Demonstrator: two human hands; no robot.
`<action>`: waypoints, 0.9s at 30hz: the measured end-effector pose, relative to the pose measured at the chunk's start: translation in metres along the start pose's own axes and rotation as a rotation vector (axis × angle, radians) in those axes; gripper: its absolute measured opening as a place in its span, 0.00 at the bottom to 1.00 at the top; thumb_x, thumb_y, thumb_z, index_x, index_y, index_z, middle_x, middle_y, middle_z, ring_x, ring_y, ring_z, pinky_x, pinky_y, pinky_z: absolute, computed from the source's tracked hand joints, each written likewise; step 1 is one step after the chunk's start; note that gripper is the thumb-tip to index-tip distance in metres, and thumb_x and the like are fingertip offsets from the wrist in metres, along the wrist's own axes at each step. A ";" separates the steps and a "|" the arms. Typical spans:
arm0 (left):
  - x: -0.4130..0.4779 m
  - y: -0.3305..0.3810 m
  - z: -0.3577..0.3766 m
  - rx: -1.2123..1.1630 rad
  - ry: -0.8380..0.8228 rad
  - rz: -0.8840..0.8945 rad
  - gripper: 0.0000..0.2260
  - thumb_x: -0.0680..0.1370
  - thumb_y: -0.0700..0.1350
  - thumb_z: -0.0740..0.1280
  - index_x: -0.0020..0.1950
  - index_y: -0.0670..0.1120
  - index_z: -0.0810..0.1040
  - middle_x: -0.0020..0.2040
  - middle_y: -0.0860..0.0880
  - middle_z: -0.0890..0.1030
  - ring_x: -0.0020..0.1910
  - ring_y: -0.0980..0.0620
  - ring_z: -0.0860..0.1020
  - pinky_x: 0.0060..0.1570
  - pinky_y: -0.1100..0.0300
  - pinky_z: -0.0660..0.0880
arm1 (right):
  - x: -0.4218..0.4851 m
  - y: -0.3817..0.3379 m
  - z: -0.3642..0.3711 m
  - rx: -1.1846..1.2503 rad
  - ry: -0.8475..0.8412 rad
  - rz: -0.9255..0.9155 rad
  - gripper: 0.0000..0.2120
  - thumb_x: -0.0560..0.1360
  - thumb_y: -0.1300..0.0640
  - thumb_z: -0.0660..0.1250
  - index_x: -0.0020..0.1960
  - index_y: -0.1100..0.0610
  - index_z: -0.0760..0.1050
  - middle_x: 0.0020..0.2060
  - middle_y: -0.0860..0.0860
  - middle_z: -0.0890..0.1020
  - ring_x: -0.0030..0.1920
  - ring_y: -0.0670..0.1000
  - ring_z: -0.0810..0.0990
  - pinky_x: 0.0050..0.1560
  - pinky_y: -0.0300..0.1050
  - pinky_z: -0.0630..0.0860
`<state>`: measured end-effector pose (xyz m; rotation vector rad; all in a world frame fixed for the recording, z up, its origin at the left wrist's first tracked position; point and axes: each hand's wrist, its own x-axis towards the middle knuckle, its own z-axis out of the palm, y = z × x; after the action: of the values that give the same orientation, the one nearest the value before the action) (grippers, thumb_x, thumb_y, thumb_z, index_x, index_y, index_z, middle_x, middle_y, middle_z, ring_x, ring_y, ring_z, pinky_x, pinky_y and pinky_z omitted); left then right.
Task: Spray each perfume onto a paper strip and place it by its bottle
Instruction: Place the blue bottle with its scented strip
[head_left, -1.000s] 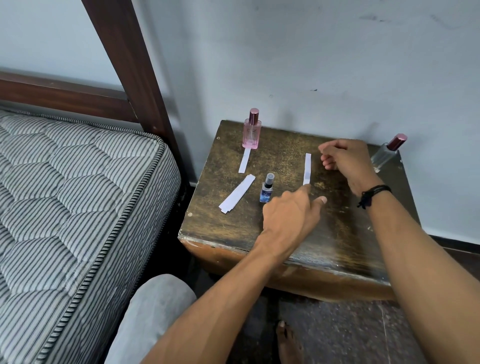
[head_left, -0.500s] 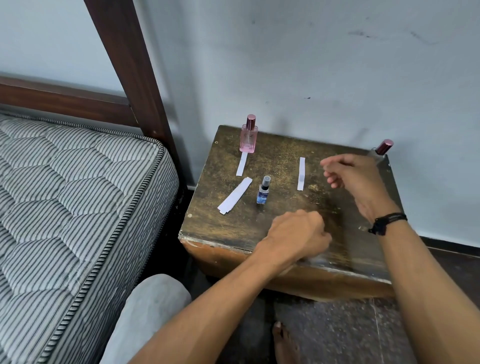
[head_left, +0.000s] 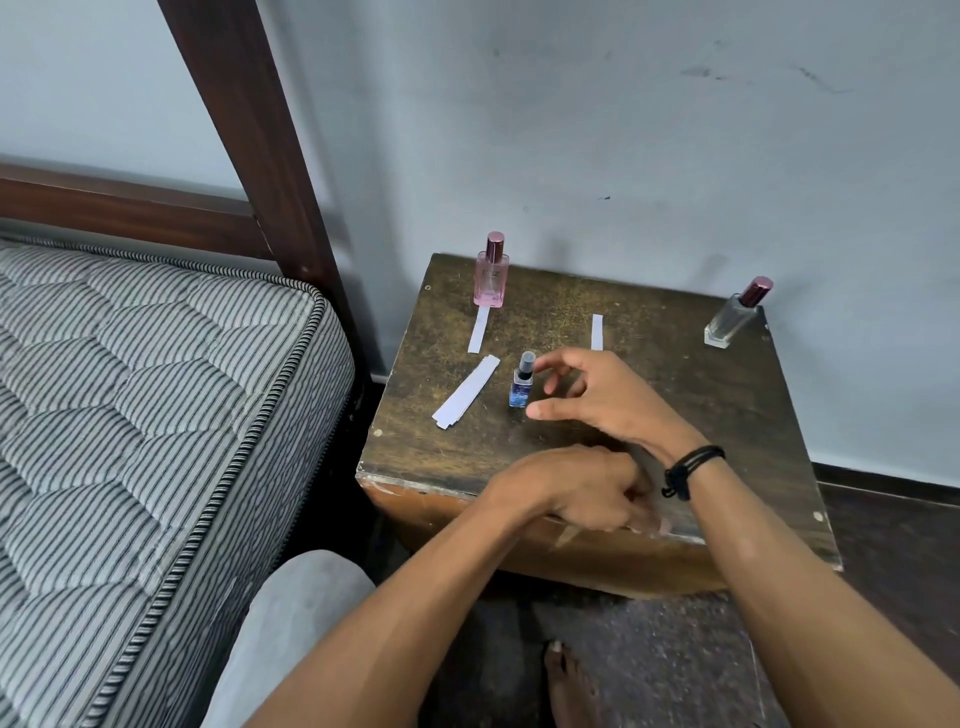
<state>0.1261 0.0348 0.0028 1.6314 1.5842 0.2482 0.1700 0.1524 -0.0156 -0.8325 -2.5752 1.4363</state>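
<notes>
Head view. Right hand (head_left: 597, 400) open, fingers spread, just right of blue bottle (head_left: 521, 382), not gripping it. Left hand (head_left: 582, 493) curled at table (head_left: 727, 415) front edge; holding anything, cannot tell. Best: grip bottle's body low, keep it upright. Count: three bottles, with pink (head_left: 490, 278) behind-left, clear (head_left: 730, 322) far behind-right; two single strips (head_left: 597, 332) behind; one stack (head_left: 466, 399) just left.

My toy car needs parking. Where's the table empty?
Bare wood: the right side, between the clear bottle and the front edge; and the back, between the pink bottle and the clear one. Crowded around the blue bottle, paper strips and right hand.
</notes>
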 end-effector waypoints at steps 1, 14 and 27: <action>-0.001 -0.001 -0.002 -0.017 -0.029 0.022 0.14 0.79 0.58 0.67 0.40 0.51 0.76 0.34 0.51 0.81 0.28 0.59 0.77 0.39 0.56 0.75 | 0.002 0.001 0.003 -0.011 -0.002 -0.003 0.18 0.66 0.47 0.83 0.52 0.38 0.81 0.45 0.45 0.84 0.34 0.37 0.76 0.40 0.37 0.73; 0.001 -0.011 -0.002 -0.154 -0.121 0.105 0.09 0.81 0.52 0.68 0.46 0.48 0.78 0.37 0.47 0.80 0.33 0.52 0.78 0.36 0.60 0.73 | 0.006 0.002 0.013 -0.047 0.006 -0.082 0.17 0.72 0.54 0.81 0.59 0.46 0.83 0.42 0.47 0.85 0.31 0.36 0.74 0.35 0.28 0.70; -0.050 -0.077 -0.057 -0.286 0.127 -0.002 0.03 0.77 0.41 0.73 0.48 0.42 0.84 0.38 0.46 0.84 0.35 0.57 0.80 0.38 0.64 0.75 | -0.003 0.007 0.007 -0.045 0.051 -0.082 0.11 0.76 0.57 0.76 0.51 0.42 0.79 0.38 0.46 0.84 0.33 0.42 0.80 0.37 0.38 0.78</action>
<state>0.0230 0.0029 0.0084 1.4150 1.5628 0.5601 0.1736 0.1483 -0.0245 -0.7493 -2.5810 1.3223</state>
